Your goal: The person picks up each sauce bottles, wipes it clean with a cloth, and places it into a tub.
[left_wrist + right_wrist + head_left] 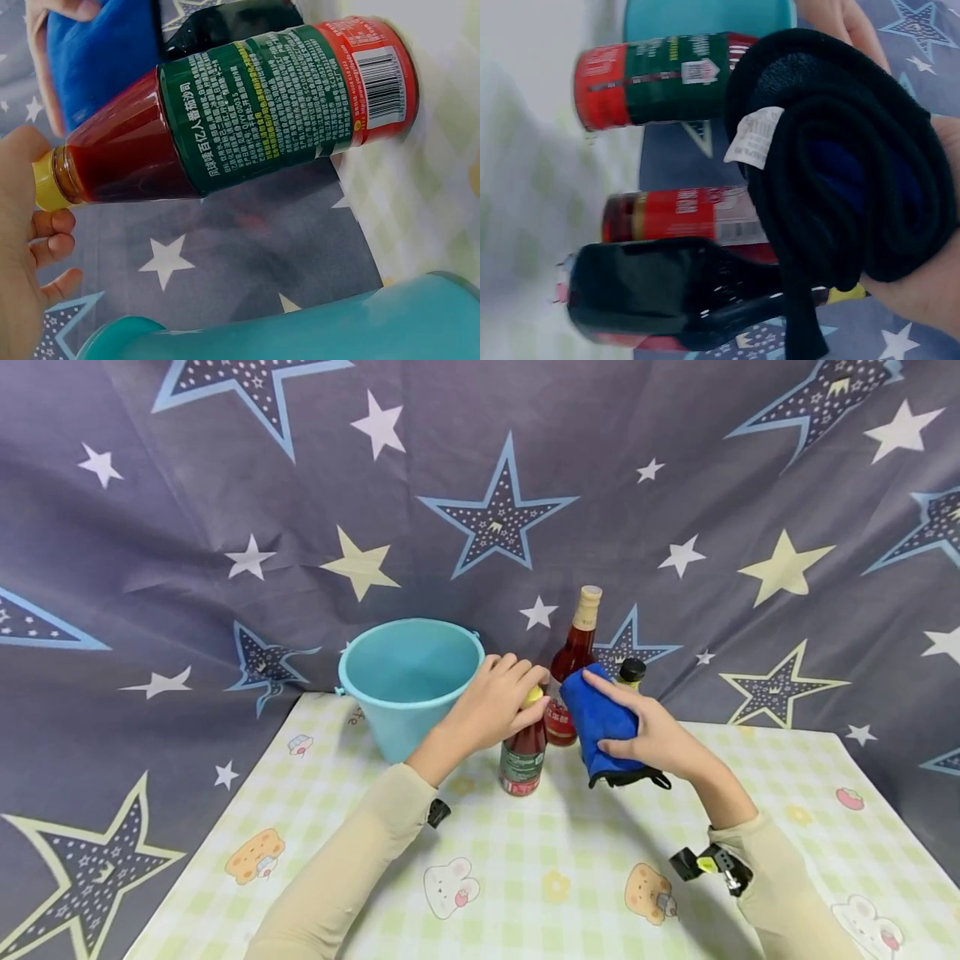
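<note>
My left hand [491, 706] pinches the yellow cap of a ketchup bottle [255, 112] from above. The bottle is upright, with a green and red label; whether its base touches the table I cannot tell. A rolled or folded blue cloth [602, 722] with dark edging is gripped in my right hand [663, 739], to the right of the ketchup bottle. Behind the cloth, partly hidden, stand a tall bottle of red liquid [573, 652] with a gold neck and a dark sauce bottle [645, 292] whose black cap shows in the head view.
To the left of the bottles stands a light blue bucket [390, 727], close to my left hand. A green checked cloth with cartoon animals covers the table [555, 835]. Behind it hangs a grey curtain [637, 427] patterned with stars.
</note>
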Motion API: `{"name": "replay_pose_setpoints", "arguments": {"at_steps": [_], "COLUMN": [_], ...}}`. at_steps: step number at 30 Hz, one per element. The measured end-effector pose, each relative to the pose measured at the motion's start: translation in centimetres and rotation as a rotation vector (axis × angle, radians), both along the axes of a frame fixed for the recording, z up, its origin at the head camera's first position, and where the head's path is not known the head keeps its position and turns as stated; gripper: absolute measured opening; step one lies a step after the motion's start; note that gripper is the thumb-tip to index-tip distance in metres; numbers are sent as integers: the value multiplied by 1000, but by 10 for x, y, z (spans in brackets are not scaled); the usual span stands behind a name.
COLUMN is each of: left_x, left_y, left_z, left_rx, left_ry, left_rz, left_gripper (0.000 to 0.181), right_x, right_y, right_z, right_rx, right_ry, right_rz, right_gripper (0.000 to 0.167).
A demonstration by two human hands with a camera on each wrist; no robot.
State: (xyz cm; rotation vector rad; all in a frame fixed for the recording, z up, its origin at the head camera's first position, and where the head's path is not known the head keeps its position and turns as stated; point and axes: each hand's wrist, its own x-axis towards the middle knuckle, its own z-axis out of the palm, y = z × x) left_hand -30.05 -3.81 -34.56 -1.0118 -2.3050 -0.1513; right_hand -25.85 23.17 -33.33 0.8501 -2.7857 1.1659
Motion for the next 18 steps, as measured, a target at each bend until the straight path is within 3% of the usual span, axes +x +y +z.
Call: {"name": "replay_pose_setpoints", "arguments": {"at_steps": [8,18], "left_x": [2,8], "left_y": [3,5], "left_z": [-5,0], "left_rx": [25,-15], "left_ry": [17,-91], "left_rz": [22,40], "left_gripper": [26,24], "right_x": [-3,-5], "right_y": [-21,-46], "right_z": [17,9], "right_rx": [-99,-207], "right_ry": [68,61], "right_rz": [-70,-28], "right_gripper": [91,92]}}
